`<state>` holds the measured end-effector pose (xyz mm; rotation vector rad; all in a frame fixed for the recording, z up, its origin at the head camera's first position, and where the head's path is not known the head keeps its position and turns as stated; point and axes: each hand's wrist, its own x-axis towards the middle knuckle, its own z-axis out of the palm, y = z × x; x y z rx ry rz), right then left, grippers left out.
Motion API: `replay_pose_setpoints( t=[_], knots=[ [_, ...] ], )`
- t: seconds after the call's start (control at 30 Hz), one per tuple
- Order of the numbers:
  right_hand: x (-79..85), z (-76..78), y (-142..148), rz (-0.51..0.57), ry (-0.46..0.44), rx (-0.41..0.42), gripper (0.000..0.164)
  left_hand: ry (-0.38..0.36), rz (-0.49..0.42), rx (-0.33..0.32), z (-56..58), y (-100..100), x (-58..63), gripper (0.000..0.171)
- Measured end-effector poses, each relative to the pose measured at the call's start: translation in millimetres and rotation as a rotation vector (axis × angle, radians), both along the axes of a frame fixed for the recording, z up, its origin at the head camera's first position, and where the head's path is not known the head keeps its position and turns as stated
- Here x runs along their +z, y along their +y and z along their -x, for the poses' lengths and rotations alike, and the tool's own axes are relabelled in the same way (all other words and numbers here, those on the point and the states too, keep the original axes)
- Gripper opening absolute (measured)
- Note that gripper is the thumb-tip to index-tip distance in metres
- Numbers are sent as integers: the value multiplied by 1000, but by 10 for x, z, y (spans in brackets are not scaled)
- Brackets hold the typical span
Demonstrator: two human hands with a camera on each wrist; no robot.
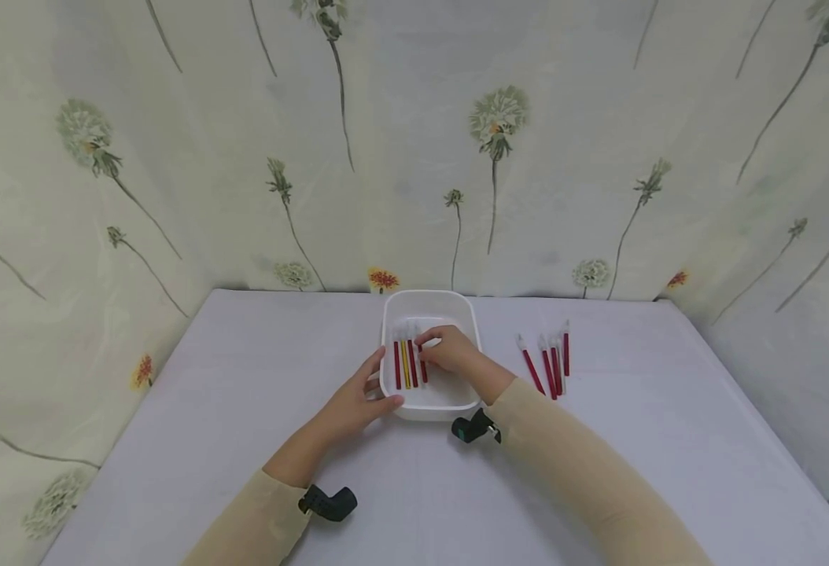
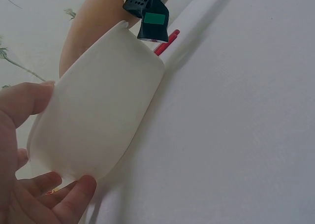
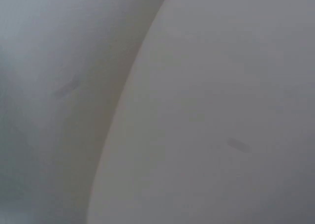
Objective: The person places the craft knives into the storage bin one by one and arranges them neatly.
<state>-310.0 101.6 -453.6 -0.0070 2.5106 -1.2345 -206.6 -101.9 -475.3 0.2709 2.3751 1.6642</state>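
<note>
A white plastic tub [image 1: 469,393] stands on the table. My left hand [image 1: 358,399] grips its near left corner, the thumb at the front rim and the other fingers along the left side. In the left wrist view, the fingertips [image 2: 81,189] lie against the tub's wall [image 2: 98,106]. My right hand [image 1: 450,350] reaches inside and pinches a slim red pen-like stick [image 1: 425,372] near its upper end. To the left of that stick lie more pen-like sticks, a yellow one [image 1: 405,364] among red ones [image 1: 396,365], side by side with pale ends pointing away.
Right of the tub, several red pen-like sticks [image 1: 554,369] with pale ends lie loosely fanned on the white-covered table [image 1: 641,440]. A flower-patterned curtain [image 1: 414,157] stands behind. The right wrist view has only the tub's blurred white wall [image 3: 206,111] close up.
</note>
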Motion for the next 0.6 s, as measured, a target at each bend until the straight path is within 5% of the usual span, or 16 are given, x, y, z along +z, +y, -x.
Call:
replay_pose_setpoints(
  t=[0.6],
  knots=[
    [-18,-15,15,-26,40,18,24,3,1,2,5,1,-17,93]
  ],
)
